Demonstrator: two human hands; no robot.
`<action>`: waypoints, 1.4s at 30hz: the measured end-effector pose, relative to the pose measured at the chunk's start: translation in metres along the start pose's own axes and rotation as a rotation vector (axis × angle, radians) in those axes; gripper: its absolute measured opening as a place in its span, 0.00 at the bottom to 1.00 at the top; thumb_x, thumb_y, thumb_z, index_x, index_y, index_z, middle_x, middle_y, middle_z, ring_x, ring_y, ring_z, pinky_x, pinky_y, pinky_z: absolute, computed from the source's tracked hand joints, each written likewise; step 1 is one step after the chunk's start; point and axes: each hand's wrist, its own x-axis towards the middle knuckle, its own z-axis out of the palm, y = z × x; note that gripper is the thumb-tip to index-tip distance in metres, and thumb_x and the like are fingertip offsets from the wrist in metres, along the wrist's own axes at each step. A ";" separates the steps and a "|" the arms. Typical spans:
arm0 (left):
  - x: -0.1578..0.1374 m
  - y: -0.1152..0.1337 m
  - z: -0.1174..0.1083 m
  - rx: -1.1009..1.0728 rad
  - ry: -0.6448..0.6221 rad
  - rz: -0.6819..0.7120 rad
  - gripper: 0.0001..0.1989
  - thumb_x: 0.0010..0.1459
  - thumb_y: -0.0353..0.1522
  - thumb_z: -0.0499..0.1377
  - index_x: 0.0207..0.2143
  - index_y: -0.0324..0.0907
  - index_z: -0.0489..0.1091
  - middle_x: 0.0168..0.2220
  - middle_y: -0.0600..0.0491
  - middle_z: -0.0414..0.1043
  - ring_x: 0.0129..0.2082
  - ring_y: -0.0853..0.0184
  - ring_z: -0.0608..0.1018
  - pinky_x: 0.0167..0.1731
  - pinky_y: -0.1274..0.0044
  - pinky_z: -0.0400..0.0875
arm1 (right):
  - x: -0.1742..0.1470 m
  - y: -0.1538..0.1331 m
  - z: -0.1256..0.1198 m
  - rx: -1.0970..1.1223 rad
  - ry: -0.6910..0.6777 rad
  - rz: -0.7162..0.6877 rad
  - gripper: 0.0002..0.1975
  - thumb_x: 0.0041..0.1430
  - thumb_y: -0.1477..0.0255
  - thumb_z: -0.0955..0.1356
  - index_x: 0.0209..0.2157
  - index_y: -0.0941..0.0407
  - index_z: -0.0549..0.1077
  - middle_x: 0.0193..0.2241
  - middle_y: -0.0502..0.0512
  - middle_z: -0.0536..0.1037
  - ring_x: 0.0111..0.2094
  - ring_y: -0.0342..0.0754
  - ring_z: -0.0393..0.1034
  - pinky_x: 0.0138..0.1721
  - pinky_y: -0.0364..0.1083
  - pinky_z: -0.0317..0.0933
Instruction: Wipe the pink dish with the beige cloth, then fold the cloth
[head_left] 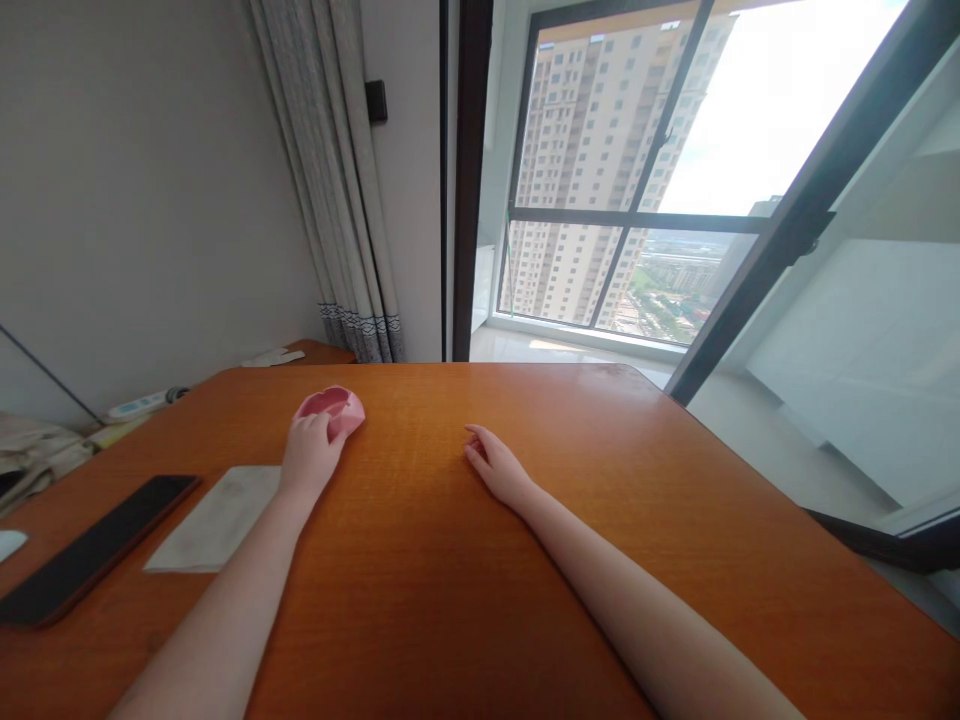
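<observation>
A small pink bowl-like dish (348, 414) with an uneven rim is at the far left part of the wooden table (420, 560). My left hand (313, 448) grips its near edge, with the thumb on the right side and the fingers over the rim. The dish looks tilted; its inside is partly hidden by my fingers. To the right, my right hand (495, 465) rests on the bare wood with its fingers loosely bent and apart, holding nothing. Beneath my left forearm lies a folded light grey cloth (214, 525).
A long black flat object (97, 550) lies left of the cloth, and part of a white object (10, 543) shows at the left edge. Behind are a white remote-like device (139, 404), a grey curtain (330, 180) and a large window (630, 215).
</observation>
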 end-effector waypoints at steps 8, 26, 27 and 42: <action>-0.020 0.113 0.002 -0.412 -0.124 0.367 0.11 0.58 0.39 0.52 0.30 0.41 0.62 0.34 0.49 0.66 0.38 0.61 0.67 0.44 0.67 0.64 | 0.006 0.010 0.000 0.444 0.220 0.259 0.23 0.62 0.58 0.54 0.54 0.54 0.58 0.48 0.59 0.69 0.46 0.48 0.67 0.44 0.48 0.65; -0.033 0.144 0.005 -0.492 -0.312 0.510 0.13 0.58 0.40 0.52 0.39 0.41 0.67 0.43 0.46 0.67 0.46 0.61 0.67 0.50 0.64 0.61 | 0.004 0.011 0.003 0.291 0.173 0.164 0.21 0.55 0.67 0.63 0.51 0.56 0.63 0.50 0.60 0.70 0.49 0.49 0.66 0.51 0.51 0.61; -0.034 0.143 -0.001 -0.498 -0.313 0.518 0.15 0.58 0.40 0.52 0.44 0.42 0.66 0.47 0.46 0.66 0.49 0.60 0.66 0.53 0.61 0.58 | 0.004 0.010 0.003 0.285 0.166 0.166 0.21 0.55 0.67 0.63 0.51 0.56 0.63 0.50 0.60 0.70 0.49 0.49 0.66 0.51 0.51 0.61; -0.062 -0.111 -0.048 0.238 -0.230 -0.377 0.18 0.53 0.37 0.46 0.43 0.40 0.66 0.46 0.37 0.69 0.43 0.45 0.73 0.37 0.56 0.68 | 0.002 0.011 0.003 0.133 0.156 0.132 0.22 0.59 0.65 0.60 0.55 0.55 0.61 0.53 0.60 0.66 0.54 0.51 0.61 0.56 0.54 0.54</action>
